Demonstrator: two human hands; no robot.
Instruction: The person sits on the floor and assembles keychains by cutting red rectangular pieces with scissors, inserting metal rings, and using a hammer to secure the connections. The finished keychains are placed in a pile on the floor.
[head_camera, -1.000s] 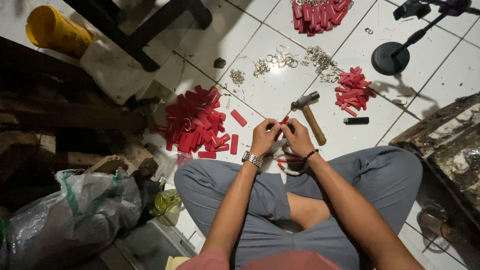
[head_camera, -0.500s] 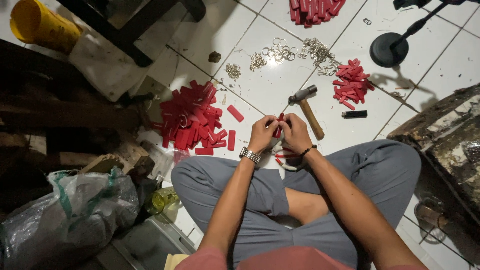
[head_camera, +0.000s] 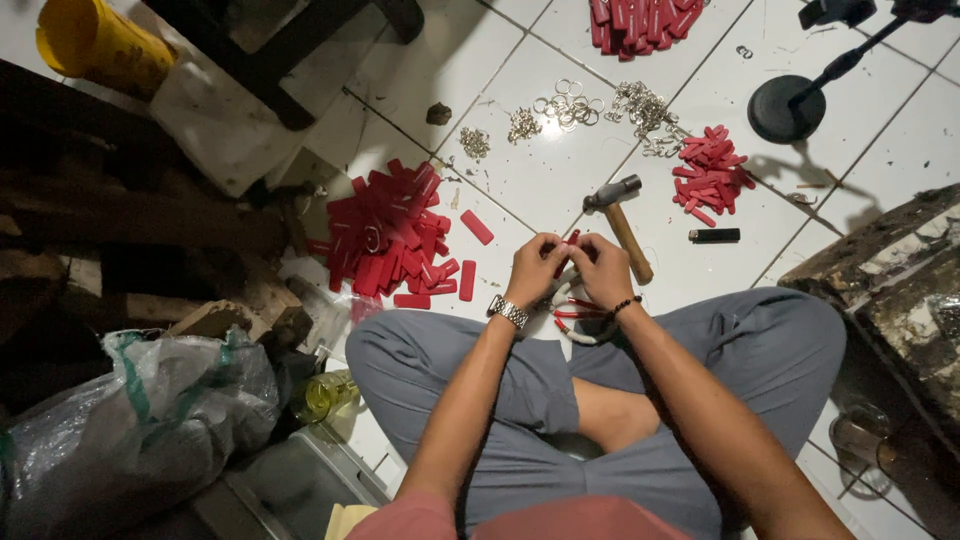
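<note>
- Both hands are pinched together on one small red plastic tag (head_camera: 571, 240), held just above the lap. The left hand (head_camera: 535, 268) grips it from one side and the right hand (head_camera: 603, 268) closes on the other, fingertips nearly touching. Whatever's between the fingers besides the tag is too small to make out.
- The tag itself looks like a flat, narrow red strip; only its top end pokes out above the fingers.
- Right under the hands there's a white ring-shaped bowl (head_camera: 578, 318) with a few red pieces in it, resting against the crossed legs.
- Progress-wise, my guess is it's nowhere near done: a big heap of red tags (head_camera: 385, 235) sits to the left on the tiled floor (head_camera: 520, 185), a smaller pile (head_camera: 710, 173) to the right, and another at the top edge.
- Just beyond the hands: a hammer (head_camera: 620, 215), a black lighter (head_camera: 714, 235), and scattered metal split rings (head_camera: 570, 100) and clasps further out.
</note>
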